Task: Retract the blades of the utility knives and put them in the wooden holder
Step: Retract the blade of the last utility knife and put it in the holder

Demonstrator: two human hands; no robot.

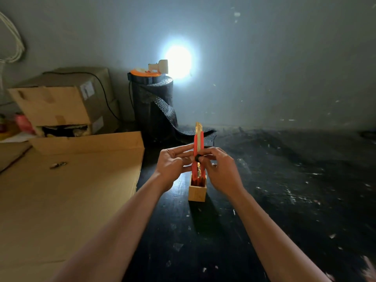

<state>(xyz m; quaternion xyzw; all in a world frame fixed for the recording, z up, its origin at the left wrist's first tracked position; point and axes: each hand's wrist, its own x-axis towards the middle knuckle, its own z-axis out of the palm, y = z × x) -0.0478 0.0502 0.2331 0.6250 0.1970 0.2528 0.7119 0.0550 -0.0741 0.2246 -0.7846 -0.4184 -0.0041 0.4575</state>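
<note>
I hold a red utility knife point(199, 142) upright in the middle of the view, just above a small wooden holder point(197, 192) on the dark floor. A short yellowish blade tip sticks out of its top end. My left hand point(173, 166) grips the knife's body from the left. My right hand point(218, 169) holds it from the right, with the thumb on the black slider point(197, 158). More red knife ends show inside the holder point(198, 180), partly hidden by my fingers.
A large flat cardboard sheet point(67, 196) lies on the left with a small metal object point(58, 165) on it. Stacked cardboard boxes point(65, 102) stand behind it. A roll of black mesh point(152, 102) with a bright lamp point(160, 67) on top stands ahead.
</note>
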